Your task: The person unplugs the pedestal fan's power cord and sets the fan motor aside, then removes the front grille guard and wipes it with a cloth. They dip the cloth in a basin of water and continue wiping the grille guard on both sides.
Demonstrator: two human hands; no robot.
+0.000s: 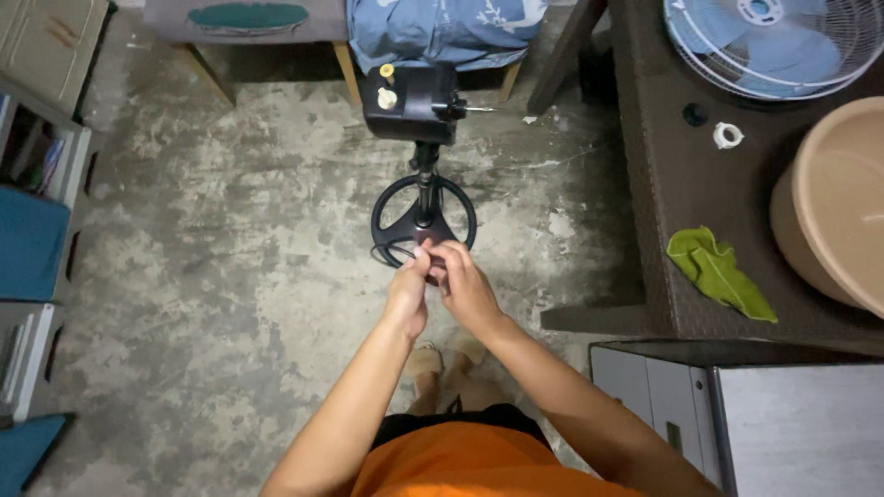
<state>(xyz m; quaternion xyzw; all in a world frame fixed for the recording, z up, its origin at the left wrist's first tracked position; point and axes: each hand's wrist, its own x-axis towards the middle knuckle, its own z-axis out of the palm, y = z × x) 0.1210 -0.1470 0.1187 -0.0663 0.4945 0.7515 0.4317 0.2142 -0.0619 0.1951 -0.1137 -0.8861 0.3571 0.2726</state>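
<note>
Both hands, left hand [408, 293] and right hand [467, 287], pinched shut together on something too small to tell, fan stand [424, 213] just beyond at 12 o'clock.

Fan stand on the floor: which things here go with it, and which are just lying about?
In hand: fan stand, motor housing, fan grille with blades, white ring nut, left hand, right hand.

Lying about: green cloth, beige tub, blue bag.
</note>
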